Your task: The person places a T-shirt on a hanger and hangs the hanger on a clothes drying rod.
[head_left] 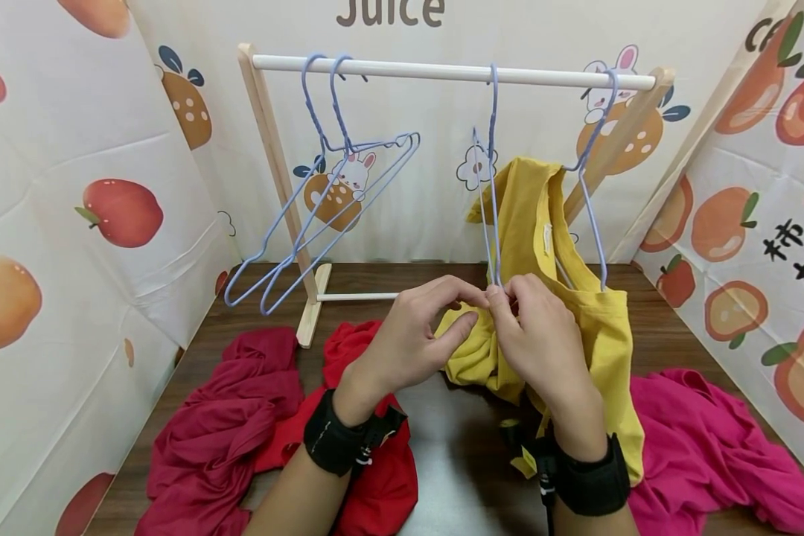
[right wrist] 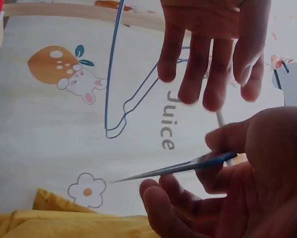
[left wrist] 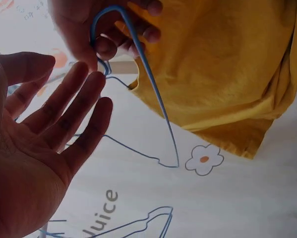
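Pinching the near end of a slim blue wire-framed clothes hanger (head_left: 494, 223), the right hand (head_left: 543, 335) has its thumb and fingers closed on the rounded tip. This hanger's hook points up over a round white rail (head_left: 409, 71) set between pale wooden posts, and its long axis runs front to back across the rail, seen nearly edge-on from the head. The far tip points towards a white fabric backdrop (head_left: 194, 45) printed with fruit and rabbits; the near tip points towards the person and sits lower in the head view. In the left wrist view the held tip is a smooth bend, from which a straight wire slants away.

The left hand (head_left: 418, 335) is spread, its fingers loosely bent and its palm facing the right hand; whether its index fingertip touches the right hand or the hanger, I cannot tell.

Just right of the held hanger, a plain yellow cloth garment (head_left: 529, 216) hangs from another blue hanger (head_left: 595, 223), also aligned front to back. Two more blue hangers (head_left: 336, 97) hang at the rail's left, slanting from upper right to lower left. On the dark brown wooden counter (head_left: 469, 461) lie a crumpled dark red cloth (head_left: 241, 402), a bright red cloth (head_left: 382, 469) and a magenta cloth (head_left: 710, 454).
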`<state>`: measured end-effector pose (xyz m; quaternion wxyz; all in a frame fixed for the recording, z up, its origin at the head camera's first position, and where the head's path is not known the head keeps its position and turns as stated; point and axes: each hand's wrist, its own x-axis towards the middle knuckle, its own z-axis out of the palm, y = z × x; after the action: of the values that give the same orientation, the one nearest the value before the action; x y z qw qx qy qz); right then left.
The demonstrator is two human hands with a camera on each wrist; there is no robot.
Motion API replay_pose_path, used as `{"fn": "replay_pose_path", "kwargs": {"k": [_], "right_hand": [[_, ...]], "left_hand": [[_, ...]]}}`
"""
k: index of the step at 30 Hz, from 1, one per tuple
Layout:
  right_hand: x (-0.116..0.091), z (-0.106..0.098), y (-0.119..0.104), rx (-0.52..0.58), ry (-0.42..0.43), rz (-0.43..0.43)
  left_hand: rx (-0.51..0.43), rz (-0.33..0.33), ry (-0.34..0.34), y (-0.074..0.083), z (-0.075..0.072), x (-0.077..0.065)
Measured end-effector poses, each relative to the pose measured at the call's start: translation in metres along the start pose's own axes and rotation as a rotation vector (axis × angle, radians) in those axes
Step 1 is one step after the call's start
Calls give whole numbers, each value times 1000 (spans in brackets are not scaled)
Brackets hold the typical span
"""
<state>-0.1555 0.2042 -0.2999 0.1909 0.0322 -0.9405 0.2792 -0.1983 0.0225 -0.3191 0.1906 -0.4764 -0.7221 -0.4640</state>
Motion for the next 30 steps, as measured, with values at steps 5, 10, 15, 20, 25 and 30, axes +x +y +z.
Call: {"fn": "replay_pose_path", "kwargs": {"k": [5,10,15,20,25,30], "right_hand": [[7,3,6,62,28,57],[12,5,10,127,98,95],[13,6,11,145,202,85],[10,1,10,150,242,76],[3,-6,6,170,260,54],[-6,-14,0,181,293,19]], "left_hand": [[18,-23,-54,-2,-3,0],[40,-52,-118,-1,-5,-1],[56,-59,-168,0,-3,-1],[78,-65,-219,0,3,-1],[93,-71,-251,0,6,-1],[97,-77,-253,1,7,-1]]}}
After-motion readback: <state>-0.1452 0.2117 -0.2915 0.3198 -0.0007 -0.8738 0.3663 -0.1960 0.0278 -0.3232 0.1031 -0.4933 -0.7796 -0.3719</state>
